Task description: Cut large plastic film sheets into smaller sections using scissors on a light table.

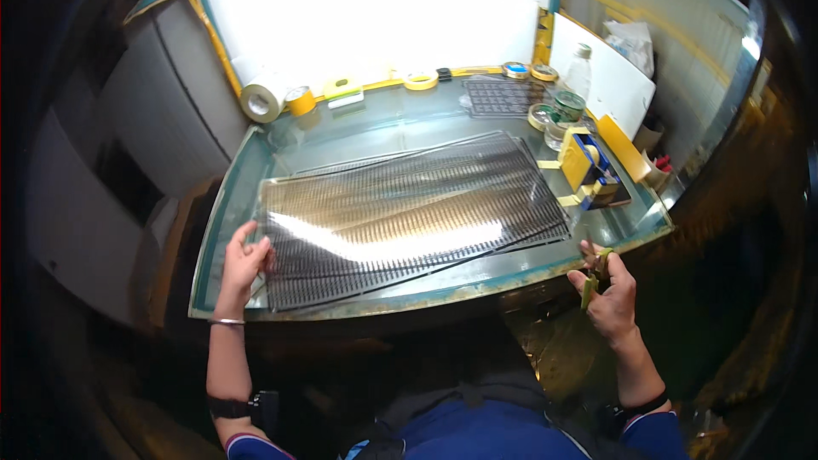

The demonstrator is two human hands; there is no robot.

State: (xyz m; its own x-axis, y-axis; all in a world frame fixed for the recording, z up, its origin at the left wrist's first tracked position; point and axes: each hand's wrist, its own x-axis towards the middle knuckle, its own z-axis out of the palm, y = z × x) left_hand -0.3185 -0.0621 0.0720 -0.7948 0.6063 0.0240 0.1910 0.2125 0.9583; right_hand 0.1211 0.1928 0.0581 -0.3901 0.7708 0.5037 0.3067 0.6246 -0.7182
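Observation:
Dark, see-through film sheets with a dense printed pattern lie overlapped at a slight angle on the glass tabletop. Glare crosses their middle. At their left edge is my left hand, thumb and forefinger apart, fingertips beside or touching the edge; I cannot tell which. Just off the table's front right corner, my right hand is closed around what looks like small scissors with olive-green handles. Its fingers partly cover them. The sheets' lower right corner lies a little to the left of that hand.
A blue-and-yellow tape dispenser stands at right, with tape strips sticking out toward the sheets. Behind it are a clear bottle and a smaller dark film. Tape rolls line the back edge before a bright lit panel.

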